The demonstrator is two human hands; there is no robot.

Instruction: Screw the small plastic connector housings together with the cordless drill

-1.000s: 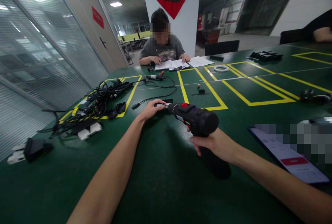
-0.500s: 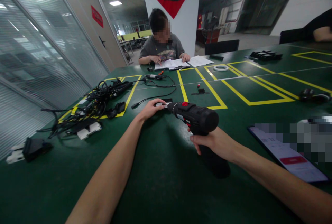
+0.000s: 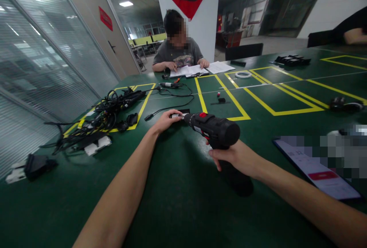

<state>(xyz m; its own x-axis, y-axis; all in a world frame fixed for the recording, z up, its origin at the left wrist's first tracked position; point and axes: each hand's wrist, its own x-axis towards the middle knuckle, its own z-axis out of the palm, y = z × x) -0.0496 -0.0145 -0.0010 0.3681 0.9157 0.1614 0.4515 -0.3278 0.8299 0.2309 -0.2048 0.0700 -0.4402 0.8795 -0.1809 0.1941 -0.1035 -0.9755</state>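
My right hand (image 3: 233,155) is wrapped round the grip of a black cordless drill (image 3: 213,127) with red details. Its chuck points left and away from me, toward a small silver-and-black part (image 3: 175,116) on the table. My left hand (image 3: 165,121) has its fingers closed on that part, which they partly cover. Whether the drill's tip touches the part I cannot tell. A black cable (image 3: 164,107) with a plug end lies just beyond my left hand.
A tangle of black cables (image 3: 114,106) lies on the left of the green table (image 3: 172,202). A tablet (image 3: 315,169) lies at the right. Yellow tape marks (image 3: 237,118) cross the far side, near a white tape roll (image 3: 243,74). Opposite me sits a person (image 3: 180,51) with papers.
My view has shifted very slightly. Both hands, the drill and the small part keep the same positions relative to each other.
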